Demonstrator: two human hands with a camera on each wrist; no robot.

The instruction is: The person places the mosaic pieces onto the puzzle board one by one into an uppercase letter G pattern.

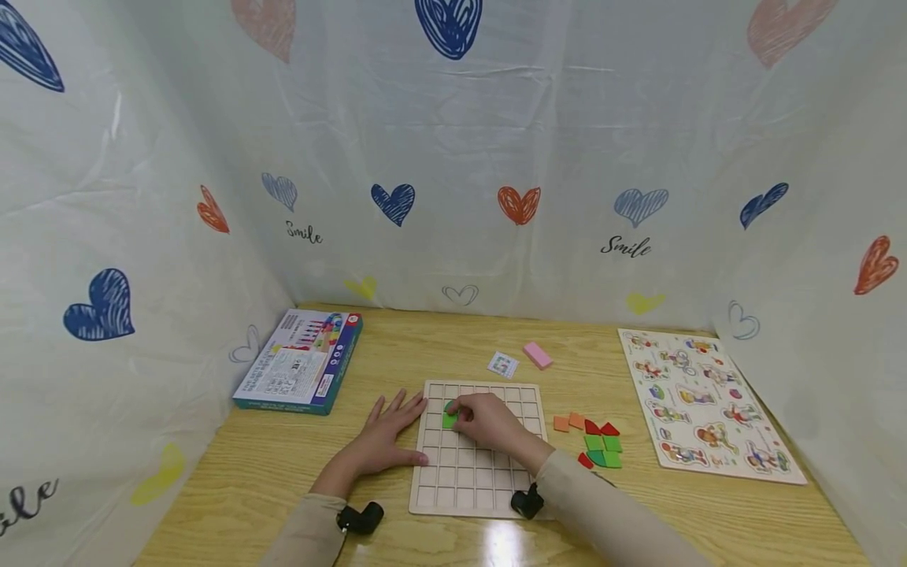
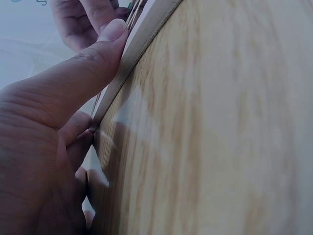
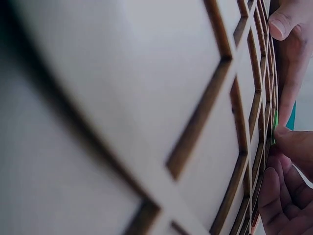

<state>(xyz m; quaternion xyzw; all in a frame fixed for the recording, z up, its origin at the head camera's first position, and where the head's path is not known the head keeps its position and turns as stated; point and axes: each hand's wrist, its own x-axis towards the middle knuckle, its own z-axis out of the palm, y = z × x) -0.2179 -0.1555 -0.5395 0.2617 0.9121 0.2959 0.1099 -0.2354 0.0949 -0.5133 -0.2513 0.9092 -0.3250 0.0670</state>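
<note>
A wooden grid board (image 1: 434,476) lies on the table with a light green square piece (image 1: 449,421) in one of its upper left cells. My right hand (image 1: 491,423) reaches over the board and pinches a small dark green piece (image 1: 449,406) at the upper edge of that square. The fingertips partly cover this piece, so its full shape is hidden. Fingers spread, my left hand (image 1: 380,438) rests at the board's left edge. Its thumb (image 2: 100,51) touches the board's rim (image 2: 142,36) in the left wrist view.
Right of the board lie orange squares (image 1: 561,424), red pieces (image 1: 609,429) and several green pieces (image 1: 612,458). Behind it are a small printed card (image 1: 503,364) and a pink block (image 1: 538,355). A box (image 1: 298,366) stands left, a picture puzzle board (image 1: 708,409) right.
</note>
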